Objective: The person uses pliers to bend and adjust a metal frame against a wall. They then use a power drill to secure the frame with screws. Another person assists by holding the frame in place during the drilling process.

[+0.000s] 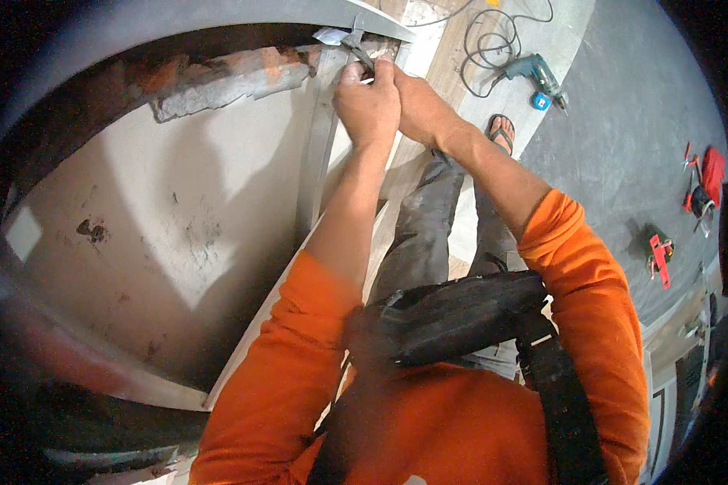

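Note:
My left hand [367, 107] and my right hand [411, 99] are close together at the top, both with fingers closed. Between their fingertips a slim dark metal tool [362, 56] slants up to the left; its kind I cannot make out. The tool's far end meets a bent, light grey piece of sheet metal [330, 36] at the corner of a metal frame. A grey metal upright [319, 145] runs down beside my left hand, and a curved-looking grey metal rail [218, 23] crosses above. My fingers partly hide the tool.
Left of the frame is a stained pale panel [243, 178] with a rough broken strip [226, 93] above it. On the floor at right lie a teal corded drill [534, 74], a blue tape measure [541, 101], a red tool [660, 260] and further red-handled tools [692, 182].

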`<state>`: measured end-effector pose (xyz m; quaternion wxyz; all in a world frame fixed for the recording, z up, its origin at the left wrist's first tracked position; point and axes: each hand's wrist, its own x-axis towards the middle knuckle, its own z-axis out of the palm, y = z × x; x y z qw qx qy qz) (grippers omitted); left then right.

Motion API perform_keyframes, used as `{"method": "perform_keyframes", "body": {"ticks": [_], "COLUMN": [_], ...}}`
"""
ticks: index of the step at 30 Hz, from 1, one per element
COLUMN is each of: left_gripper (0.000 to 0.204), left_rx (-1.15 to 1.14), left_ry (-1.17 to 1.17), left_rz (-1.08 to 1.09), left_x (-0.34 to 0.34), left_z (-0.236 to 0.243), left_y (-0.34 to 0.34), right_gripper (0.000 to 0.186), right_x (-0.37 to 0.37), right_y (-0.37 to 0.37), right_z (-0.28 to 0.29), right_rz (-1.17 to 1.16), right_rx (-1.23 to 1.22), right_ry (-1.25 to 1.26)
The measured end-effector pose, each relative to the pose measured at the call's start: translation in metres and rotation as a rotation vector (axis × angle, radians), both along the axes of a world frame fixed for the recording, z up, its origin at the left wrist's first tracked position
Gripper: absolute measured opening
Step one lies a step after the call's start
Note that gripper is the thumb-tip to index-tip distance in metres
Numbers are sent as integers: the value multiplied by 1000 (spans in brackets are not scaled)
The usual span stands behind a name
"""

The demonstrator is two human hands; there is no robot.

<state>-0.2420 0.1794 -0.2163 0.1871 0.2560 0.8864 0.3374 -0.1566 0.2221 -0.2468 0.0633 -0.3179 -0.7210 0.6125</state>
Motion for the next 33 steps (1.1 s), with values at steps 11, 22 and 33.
{"method": "perform_keyframes", "body": {"ticks": [11, 22, 33], "left_gripper": [58, 80, 37], "left_rx": [-170, -473, -71], "left_ry": [-350, -466, -6], "left_rz": [-103, -281, -305], "left_x": [-53, -119, -87], "left_z": [44, 103, 34], "left_y": [-18, -6, -69], "right_gripper": [37, 51, 39], "right_x": [-19, -108, -72], "right_y": [-9, -44, -47], "right_z": [44, 96, 54], "right_rz": [-90, -713, -408], "right_rx": [-558, -875, -214], "right_ry": [-61, 192, -260]}}
